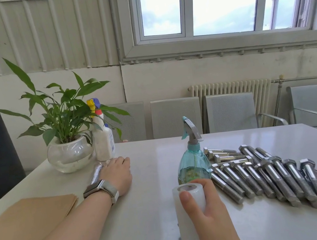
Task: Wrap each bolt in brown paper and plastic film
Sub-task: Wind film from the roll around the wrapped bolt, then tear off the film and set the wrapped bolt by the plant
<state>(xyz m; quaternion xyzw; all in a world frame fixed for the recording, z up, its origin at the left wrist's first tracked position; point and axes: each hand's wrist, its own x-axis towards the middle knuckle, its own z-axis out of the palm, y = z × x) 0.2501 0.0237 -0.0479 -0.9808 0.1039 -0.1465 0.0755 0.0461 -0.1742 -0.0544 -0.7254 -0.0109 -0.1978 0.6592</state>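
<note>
The left hand (118, 174) is covering the far end of a film-wrapped bolt (97, 173), and its fingertips are curling out of sight. The right hand (208, 213) is hiding one side of the plastic film roll (185, 218), whose base is running off the bottom edge. The bolts (275, 176) farthest right are getting cut by the frame. The stack of brown paper (31, 212) is disappearing under the left forearm.

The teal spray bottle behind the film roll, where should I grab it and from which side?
Grip the spray bottle by its narrow neck just under the trigger head, where it tapers above the round belly. It stands upright, so come from above or from the left, probably; bolts crowd its right, and the right hand holds the film roll in front.
</note>
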